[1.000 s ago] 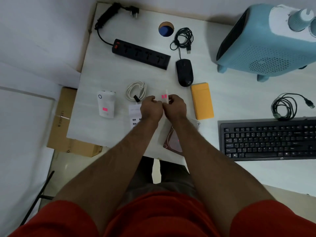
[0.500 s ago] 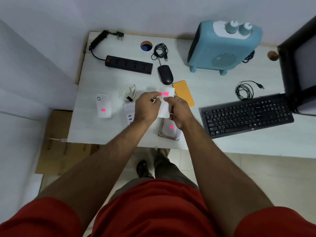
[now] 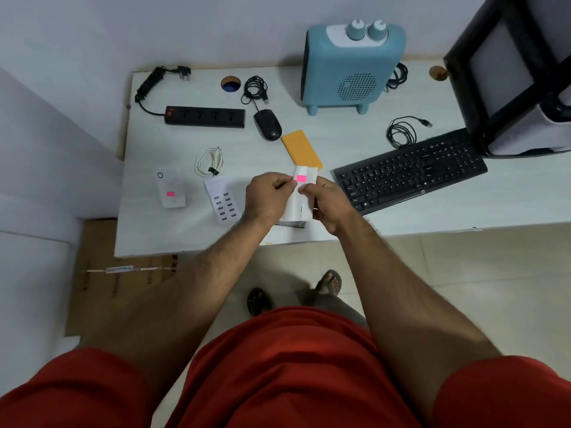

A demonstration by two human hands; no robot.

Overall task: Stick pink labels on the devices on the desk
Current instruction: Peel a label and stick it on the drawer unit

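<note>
Above the desk's front edge I hold a white label sheet (image 3: 304, 193) between both hands. My left hand (image 3: 267, 197) pinches at a pink label (image 3: 301, 178) near the sheet's top. My right hand (image 3: 326, 200) grips the sheet's right side. A white adapter (image 3: 170, 189) at the left carries a pink label. A white USB charging hub (image 3: 223, 200) lies beside my left hand. A flat device under the sheet is mostly hidden. Further back lie an orange power bank (image 3: 301, 148), a black mouse (image 3: 267, 124) and a black power strip (image 3: 205, 116).
A black keyboard (image 3: 409, 171) lies at the right, with a coiled black cable (image 3: 401, 132) behind it. A blue heater (image 3: 350, 67) stands at the back. A black frame (image 3: 509, 72) occupies the far right. A white coiled cable (image 3: 210, 160) and a cardboard box (image 3: 102, 279) are at the left.
The camera has pulled back and up, bringing more of the desk and floor into view. Both hands shifted right with the sheet. One pink label shows on the sheet now, where two showed before.
</note>
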